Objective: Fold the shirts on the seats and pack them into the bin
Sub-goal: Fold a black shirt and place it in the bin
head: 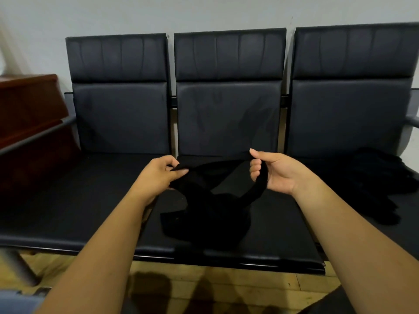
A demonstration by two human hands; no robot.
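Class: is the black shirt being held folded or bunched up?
Bunched up. The left hand and right hand hold one edge; the rest of the shirt slumps in a heap on the middle seat.

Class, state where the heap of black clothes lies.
Head view, right side: the heap of black clothes lies on the rightmost seat, beyond the right hand.

Looks like a waiting room or office lobby to me: three black padded seats (229, 118) joined in one row, a metal armrest (38, 134) on the end, a plain pale wall (204, 12) behind, wood plank floor (226, 284), and a reddish wooden cabinet (29, 105) alongside.
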